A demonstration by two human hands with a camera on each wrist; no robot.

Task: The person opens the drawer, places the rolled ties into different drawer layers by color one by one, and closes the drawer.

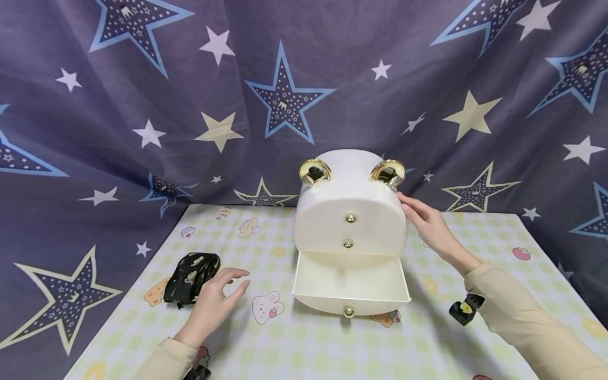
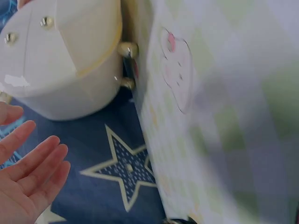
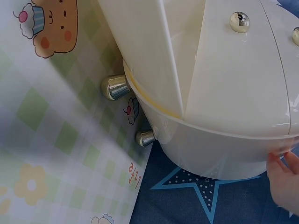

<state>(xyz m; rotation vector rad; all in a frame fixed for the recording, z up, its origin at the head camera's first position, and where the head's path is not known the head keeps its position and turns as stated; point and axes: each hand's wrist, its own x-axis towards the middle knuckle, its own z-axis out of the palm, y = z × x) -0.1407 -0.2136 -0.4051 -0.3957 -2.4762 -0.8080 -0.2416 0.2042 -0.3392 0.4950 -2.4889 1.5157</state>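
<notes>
A white rounded storage box [image 1: 350,224] with gold knobs and two gold, eye-like ornaments on top stands toward the back of the table. Its bottom drawer [image 1: 351,305] is pulled out, and the bare pale inside shows. My right hand [image 1: 429,224] touches the box's right side near the top, with the fingertips against the side wall [image 3: 215,156] in the right wrist view. On the left, my left hand [image 1: 216,301] hovers over the table with relaxed fingers and holds nothing. Just beyond it lies a folded black bundle [image 1: 190,274] with a small light print, partly overlapped by that hand.
A pale green checked cloth [image 1: 266,348] with cartoon prints covers the table. Right behind the box hangs a dark blue curtain [image 1: 351,116] with stars. Each wrist carries a small black device, such as the right wrist camera [image 1: 466,309]. Gold feet [image 3: 115,87] support the box.
</notes>
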